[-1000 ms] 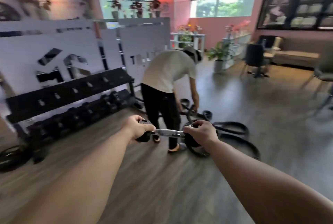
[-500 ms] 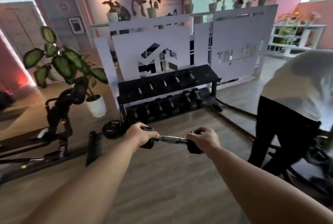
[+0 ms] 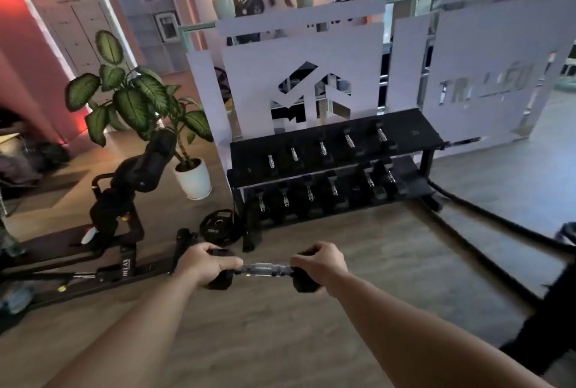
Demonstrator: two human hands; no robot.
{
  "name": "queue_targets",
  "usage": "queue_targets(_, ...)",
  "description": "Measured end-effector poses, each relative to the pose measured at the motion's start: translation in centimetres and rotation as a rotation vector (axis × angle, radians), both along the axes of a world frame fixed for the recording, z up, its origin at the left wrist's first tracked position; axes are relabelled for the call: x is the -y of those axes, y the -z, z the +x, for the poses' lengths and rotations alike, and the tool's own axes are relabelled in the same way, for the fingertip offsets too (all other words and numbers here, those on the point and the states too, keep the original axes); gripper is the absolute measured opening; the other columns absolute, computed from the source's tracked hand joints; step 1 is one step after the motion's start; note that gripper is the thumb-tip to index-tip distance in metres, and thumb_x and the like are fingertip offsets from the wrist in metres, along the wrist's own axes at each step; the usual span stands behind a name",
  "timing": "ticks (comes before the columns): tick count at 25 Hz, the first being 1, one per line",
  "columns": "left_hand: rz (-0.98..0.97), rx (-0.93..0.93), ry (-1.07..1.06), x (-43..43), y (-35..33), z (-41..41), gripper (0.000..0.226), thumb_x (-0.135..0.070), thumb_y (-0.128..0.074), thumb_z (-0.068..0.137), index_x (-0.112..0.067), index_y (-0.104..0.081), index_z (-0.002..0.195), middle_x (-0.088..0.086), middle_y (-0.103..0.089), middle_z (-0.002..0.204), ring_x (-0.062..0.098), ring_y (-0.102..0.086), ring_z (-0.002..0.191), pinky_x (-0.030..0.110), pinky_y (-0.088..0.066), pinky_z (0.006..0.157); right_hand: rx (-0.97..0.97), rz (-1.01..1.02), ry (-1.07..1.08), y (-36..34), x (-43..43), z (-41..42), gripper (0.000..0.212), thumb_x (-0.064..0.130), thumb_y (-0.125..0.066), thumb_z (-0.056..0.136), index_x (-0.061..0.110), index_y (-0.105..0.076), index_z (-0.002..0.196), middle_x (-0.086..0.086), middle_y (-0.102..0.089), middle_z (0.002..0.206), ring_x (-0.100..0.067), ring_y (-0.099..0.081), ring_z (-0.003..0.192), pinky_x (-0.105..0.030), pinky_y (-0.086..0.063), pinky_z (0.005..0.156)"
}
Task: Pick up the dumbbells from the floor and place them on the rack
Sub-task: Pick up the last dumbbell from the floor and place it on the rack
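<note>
Dumbbell (image 3: 266, 270) is gripped at both hex heads by left hand (image 3: 204, 266) and right hand (image 3: 321, 264); rigid and probably heavy, so two-handed support is advised.

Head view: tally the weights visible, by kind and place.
Black hex dumbbells with chrome handles, upper shelf of black rack: 5
Lower-shelf dumbbells: 6
Held dumbbell, gripped by left hand and right hand: 1
Black round weight plate on floor: 1
Total: 13

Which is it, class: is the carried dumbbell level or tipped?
Roughly level: the hands, left and right, grip the dumbbell heads at matching heights.
</note>
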State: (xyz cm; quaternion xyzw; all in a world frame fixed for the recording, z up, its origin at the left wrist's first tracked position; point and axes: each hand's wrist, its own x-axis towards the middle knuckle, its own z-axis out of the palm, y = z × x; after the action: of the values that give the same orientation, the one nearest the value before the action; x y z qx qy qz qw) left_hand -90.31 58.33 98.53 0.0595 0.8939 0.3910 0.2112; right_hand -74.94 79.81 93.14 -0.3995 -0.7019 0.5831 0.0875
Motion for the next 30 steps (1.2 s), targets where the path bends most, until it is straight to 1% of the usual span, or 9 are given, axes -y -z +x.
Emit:
queue_targets(4, 0.046, -0.021, -0.080, -2.8, 0.0, -9.7, 0.079, -0.056, -0.094, 0.023, -0.027, -0.073, 0.093, 0.006, -0.077, 0.095, 0.026, -0.074, 0.086, 0.046, -0.064, 0.081, 0.018, 0.034, -0.064, -1.3, -4.2, -11.3, 0.036, 0.041, -0.083, 0.049, 0.019, -0.077, 0.078, 0.004, -0.079, 0.070, -0.015, -0.078, 0.068, -0.038, -0.068, 0.060)
queue_targets(6, 0.057, -0.023, -0.069, -4.4, 0.0, -15.1, 0.082, -0.056, -0.094, 0.027, -0.026, -0.073, 0.100, 0.006, -0.076, 0.100, 0.025, -0.073, 0.089, 0.044, -0.063, 0.082, 0.017, 0.050, -0.079, -1.4, -6.0, -17.0, 0.037, 0.040, -0.083, 0.049, 0.021, -0.076, 0.079, 0.002, -0.079, 0.072, -0.017, -0.079, 0.068, -0.042, -0.068, 0.057)
queue_targets(8, 0.054, -0.036, -0.037, -6.3, 0.2, -21.4, 0.084, -0.057, -0.093, 0.028, -0.025, -0.073, 0.104, 0.003, -0.075, 0.102, 0.022, -0.072, 0.089, 0.039, -0.062, 0.079, 0.011, 0.038, -0.055, -1.1, -7.6, -22.7, 0.037, 0.038, -0.085, 0.049, 0.022, -0.075, 0.080, 0.002, -0.079, 0.069, -0.017, -0.079, 0.061, -0.040, -0.064, 0.047)
queue_targets(11, 0.070, -0.047, 0.013, -9.2, 1.5, -32.4, 0.080, -0.057, -0.093, 0.029, -0.030, -0.072, 0.101, -0.003, -0.073, 0.098, 0.015, -0.070, 0.084, 0.030, -0.057, 0.067, 0.010, 0.042, -0.008, 0.6, -9.5, -32.2, 0.033, 0.035, -0.088, 0.056, 0.022, -0.076, 0.084, -0.002, -0.079, 0.077, -0.019, -0.079, 0.063, -0.037, -0.062, 0.043)
queue_targets(16, -0.018, -0.017, 0.135, -14.1, 2.4, -47.2, 0.079, -0.059, -0.093, 0.024, -0.033, -0.068, 0.095, -0.006, -0.070, 0.097, 0.015, -0.068, 0.087, 0.035, -0.060, 0.078, 0.050, -0.035, 0.122, 2.5, -11.8, -44.0, 0.032, 0.034, -0.089, 0.056, 0.021, -0.076, 0.082, -0.003, -0.077, 0.080, -0.021, -0.077, 0.069, -0.038, -0.060, 0.040)
queue_targets(18, -0.055, -0.016, 0.190, -17.1, 2.6, -52.5, 0.078, -0.059, -0.092, 0.025, -0.033, -0.067, 0.094, -0.007, -0.068, 0.097, 0.014, -0.066, 0.086, 0.032, -0.056, 0.072, 0.057, -0.099, 0.192, 3.2, -13.2, -48.2, 0.036, 0.035, -0.089, 0.052, 0.021, -0.075, 0.082, -0.004, -0.076, 0.083, -0.021, -0.076, 0.072, -0.037, -0.059, 0.040)
queue_targets(21, -0.088, -0.004, 0.260, -22.3, 3.6, -59.4, 0.073, -0.056, -0.092, 0.028, -0.034, -0.064, 0.092, -0.006, -0.067, 0.098, 0.012, -0.063, 0.084, 0.027, -0.047, 0.062, 0.052, -0.174, 0.246, 5.0, -16.7, -54.1, 0.042, 0.037, -0.088, 0.049, 0.021, -0.076, 0.086, -0.005, -0.077, 0.089, -0.022, -0.076, 0.075, -0.038, -0.061, 0.043)
queue_targets(26, -0.111, -0.033, 0.260, -29.6, 5.8, -69.0, 0.061, -0.046, -0.097, 0.046, -0.034, -0.063, 0.095, -0.003, -0.068, 0.099, 0.015, -0.065, 0.085, 0.026, -0.046, 0.061, 0.074, -0.220, 0.226, 7.7, -24.2, -64.3, 0.042, 0.038, -0.088, 0.051, 0.024, -0.074, 0.088, -0.002, -0.077, 0.089, -0.018, -0.077, 0.072, -0.036, -0.061, 0.044)
queue_targets(30, -0.129, -0.029, 0.251, -33.8, 6.5, -76.2, 0.062, -0.044, -0.096, 0.043, -0.032, -0.065, 0.095, -0.003, -0.071, 0.095, 0.016, -0.068, 0.083, 0.029, -0.053, 0.064, 0.102, -0.235, 0.192, 8.4, -28.7, -71.8, 0.045, 0.041, -0.086, 0.050, 0.026, -0.073, 0.091, 0.000, -0.077, 0.090, -0.018, -0.077, 0.077, -0.035, -0.062, 0.046)
